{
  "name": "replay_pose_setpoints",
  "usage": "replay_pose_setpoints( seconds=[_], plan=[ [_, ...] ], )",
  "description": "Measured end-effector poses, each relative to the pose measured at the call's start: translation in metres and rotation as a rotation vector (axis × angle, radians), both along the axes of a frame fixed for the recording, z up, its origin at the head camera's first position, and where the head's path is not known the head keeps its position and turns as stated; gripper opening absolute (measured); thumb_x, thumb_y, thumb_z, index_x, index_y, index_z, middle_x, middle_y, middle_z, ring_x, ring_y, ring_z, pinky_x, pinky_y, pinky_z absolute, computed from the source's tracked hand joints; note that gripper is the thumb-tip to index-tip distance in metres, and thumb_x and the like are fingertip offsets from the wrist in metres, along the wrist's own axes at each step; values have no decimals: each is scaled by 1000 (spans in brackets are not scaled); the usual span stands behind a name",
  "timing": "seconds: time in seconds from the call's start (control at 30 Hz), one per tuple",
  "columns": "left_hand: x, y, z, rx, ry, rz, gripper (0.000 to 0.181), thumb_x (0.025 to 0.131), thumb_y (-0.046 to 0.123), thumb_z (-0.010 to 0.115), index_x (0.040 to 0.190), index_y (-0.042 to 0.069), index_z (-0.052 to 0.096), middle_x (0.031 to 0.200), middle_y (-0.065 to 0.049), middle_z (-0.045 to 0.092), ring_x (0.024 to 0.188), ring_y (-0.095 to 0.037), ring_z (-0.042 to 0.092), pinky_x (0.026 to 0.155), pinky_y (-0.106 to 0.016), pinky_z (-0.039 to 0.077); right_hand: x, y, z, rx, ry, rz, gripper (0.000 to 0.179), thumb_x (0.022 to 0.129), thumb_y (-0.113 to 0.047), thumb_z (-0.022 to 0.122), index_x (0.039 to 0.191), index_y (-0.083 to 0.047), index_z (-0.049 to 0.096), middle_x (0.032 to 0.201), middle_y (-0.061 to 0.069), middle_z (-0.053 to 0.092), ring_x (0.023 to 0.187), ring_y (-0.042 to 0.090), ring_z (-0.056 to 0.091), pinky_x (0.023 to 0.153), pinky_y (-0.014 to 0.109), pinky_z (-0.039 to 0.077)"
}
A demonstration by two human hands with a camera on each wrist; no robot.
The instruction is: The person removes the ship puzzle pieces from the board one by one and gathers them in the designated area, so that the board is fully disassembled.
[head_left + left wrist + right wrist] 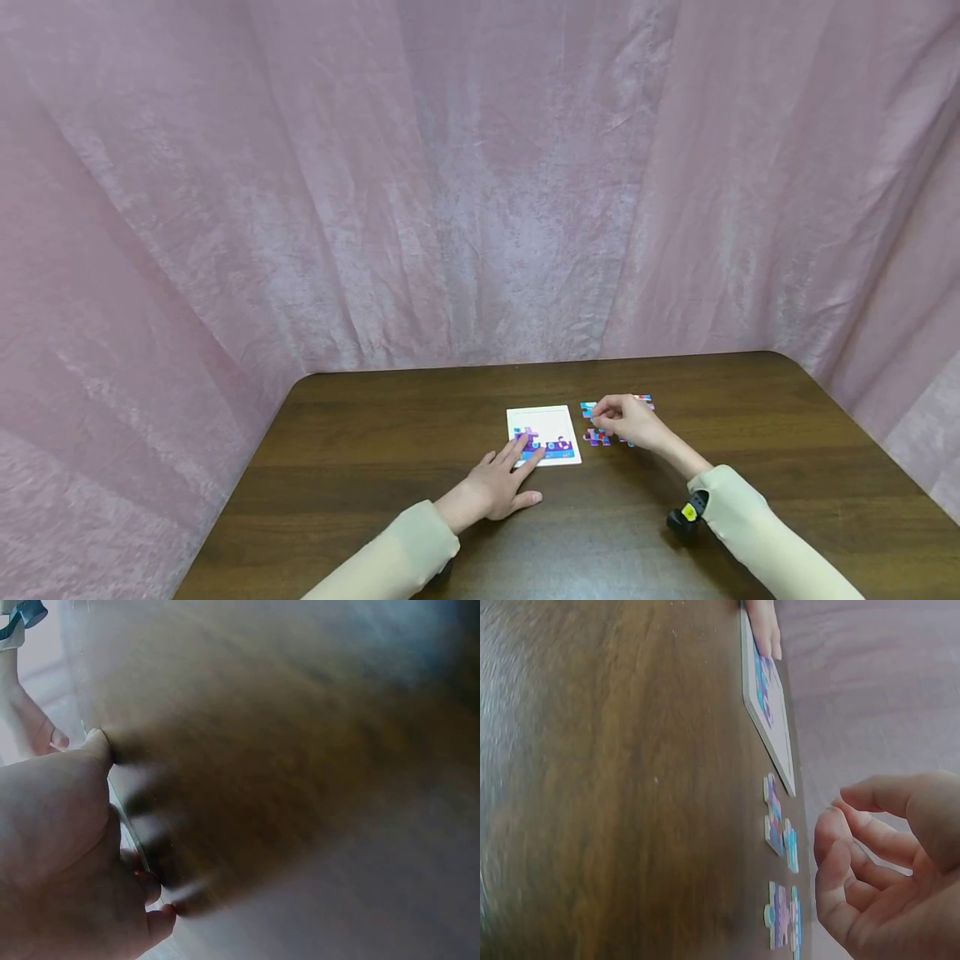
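A white-framed jigsaw tray (543,411) lies on the table, its lower part filled with purple and blue picture pieces. My left hand (501,483) rests with spread, straight fingers over the tray's lower left, covering part of the picture. Right of the tray, my right hand (632,421) hovers over several loose jigsaw pieces (597,437), fingers bent and thumb near the fingertips. In the right wrist view, nothing shows between the thumb and fingers of that hand (889,862). A light blue piece (791,846) and a purple-pink piece (779,915) lie below it.
The brown wooden table (360,450) reaches back to a pink velvet curtain (480,183). A black wrist device with a yellow mark (687,512) hangs at the right sleeve cuff, close over the table.
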State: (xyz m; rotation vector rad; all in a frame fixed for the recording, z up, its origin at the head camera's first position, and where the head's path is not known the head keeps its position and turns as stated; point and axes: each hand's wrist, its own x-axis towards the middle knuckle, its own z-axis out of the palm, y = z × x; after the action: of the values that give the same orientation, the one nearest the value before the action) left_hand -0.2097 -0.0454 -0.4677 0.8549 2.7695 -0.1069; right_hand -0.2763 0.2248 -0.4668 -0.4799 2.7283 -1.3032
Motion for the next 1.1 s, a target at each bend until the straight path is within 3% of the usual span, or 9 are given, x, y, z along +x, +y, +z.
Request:
replay_pose_setpoints(
  seconds=[0.27,0.5,0.8,1.1],
  plan=[
    [-1,0,-1,-3,-25,5,67,99,56,34,156,28,14,164,-6,10,150,-20,17,118,-41,29,0,-8,-6,0,-1,147,14,88,-3,64,99,5,65,83,11,68,67,11,61,56,20,48],
    [-1,0,0,-13,-11,9,67,98,58,35,156,29,14,164,-4,10,150,-18,18,117,-40,30,-2,-20,-7,39,25,183,15,82,-5,71,95,2,67,79,5,68,67,3,57,58,18,47],
    [-4,1,-2,-19,-6,5,68,98,58,34,156,29,14,164,-5,10,150,-19,18,117,-40,30,-3,-32,-5,40,10,215,13,83,-4,71,94,1,67,85,9,68,76,10,62,66,18,51],
    [-3,1,3,-20,-20,0,68,98,58,36,156,29,15,164,-5,11,150,-19,19,116,-41,31,-3,-40,-10,49,14,242,12,84,-3,70,95,1,67,82,6,67,73,8,60,66,18,50]
  ],
)
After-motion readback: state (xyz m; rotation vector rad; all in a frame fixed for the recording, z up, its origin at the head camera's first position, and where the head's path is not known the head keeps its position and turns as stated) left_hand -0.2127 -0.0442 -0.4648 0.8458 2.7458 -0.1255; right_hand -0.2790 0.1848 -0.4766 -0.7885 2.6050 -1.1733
